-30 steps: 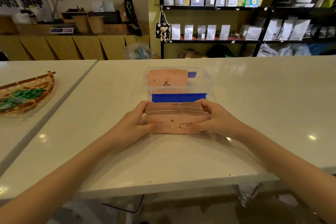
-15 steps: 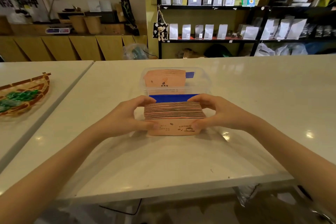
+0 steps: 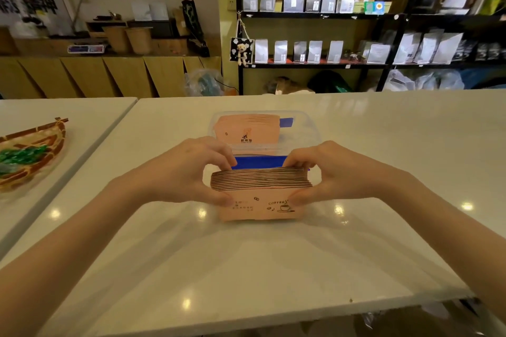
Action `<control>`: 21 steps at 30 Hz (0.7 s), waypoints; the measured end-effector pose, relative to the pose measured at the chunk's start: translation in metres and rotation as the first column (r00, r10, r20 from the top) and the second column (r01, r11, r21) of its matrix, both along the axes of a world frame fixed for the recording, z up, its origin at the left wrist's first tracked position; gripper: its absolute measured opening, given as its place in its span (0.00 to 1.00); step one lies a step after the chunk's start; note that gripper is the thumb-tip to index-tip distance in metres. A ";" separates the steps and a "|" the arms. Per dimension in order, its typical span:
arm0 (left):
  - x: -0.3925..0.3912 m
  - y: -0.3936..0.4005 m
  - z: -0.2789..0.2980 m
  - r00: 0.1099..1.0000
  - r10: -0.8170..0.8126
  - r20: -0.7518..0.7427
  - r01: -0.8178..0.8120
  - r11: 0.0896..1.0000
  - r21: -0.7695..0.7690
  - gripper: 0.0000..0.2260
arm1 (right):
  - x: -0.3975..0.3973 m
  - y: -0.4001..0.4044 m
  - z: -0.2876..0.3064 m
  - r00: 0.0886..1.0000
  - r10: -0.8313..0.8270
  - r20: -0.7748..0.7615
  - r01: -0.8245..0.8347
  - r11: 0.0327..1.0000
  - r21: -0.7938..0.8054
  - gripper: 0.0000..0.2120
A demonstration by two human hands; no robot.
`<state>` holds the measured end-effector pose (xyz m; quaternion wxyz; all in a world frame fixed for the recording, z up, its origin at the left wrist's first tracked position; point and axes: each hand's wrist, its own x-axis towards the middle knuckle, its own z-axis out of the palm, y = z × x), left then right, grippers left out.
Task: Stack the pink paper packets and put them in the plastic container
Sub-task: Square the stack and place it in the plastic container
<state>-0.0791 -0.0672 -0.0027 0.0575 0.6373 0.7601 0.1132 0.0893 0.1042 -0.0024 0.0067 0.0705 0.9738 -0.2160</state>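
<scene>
A thick stack of pink paper packets [image 3: 261, 200] stands on edge above the white table, its front packet printed with a coffee cup. My left hand [image 3: 189, 172] grips its left end and my right hand [image 3: 325, 172] grips its right end, thumbs in front, fingers behind. Just behind the stack sits the clear plastic container [image 3: 306, 131] with a blue band on its near wall. More pink packets [image 3: 246, 128] stand inside it on the left side.
The white table [image 3: 246, 268] runs wide around the container, with its front edge near me. A woven basket [image 3: 30, 153] with green wrapped items lies on a second table to the left. Shelves of pouches stand behind.
Both hands have lifted the stack slightly and brought it closer to the container's near wall. Fingers have shifted up over the stack's back top edge.
</scene>
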 end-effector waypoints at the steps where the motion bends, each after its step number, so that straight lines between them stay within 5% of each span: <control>1: -0.003 0.001 0.007 0.999 -0.019 -0.026 0.020 0.999 0.032 0.19 | -0.001 0.002 0.006 0.999 -0.004 -0.033 0.004 1.000 0.007 0.16; 11: -0.051 0.042 0.057 0.985 0.055 -0.165 -0.008 0.961 0.277 0.20 | -0.046 0.043 0.046 0.948 -0.079 -0.309 0.134 0.978 0.159 0.21; 15: -0.074 0.064 0.044 0.992 0.098 -0.081 -0.079 0.974 0.210 0.18 | -0.068 0.055 0.037 0.963 -0.084 -0.255 0.150 0.957 0.249 0.21; 21: -0.088 0.081 0.026 0.991 0.130 -0.019 -0.130 0.991 -0.024 0.19 | -0.089 0.069 0.022 0.990 -0.132 -0.044 0.138 0.974 0.180 0.25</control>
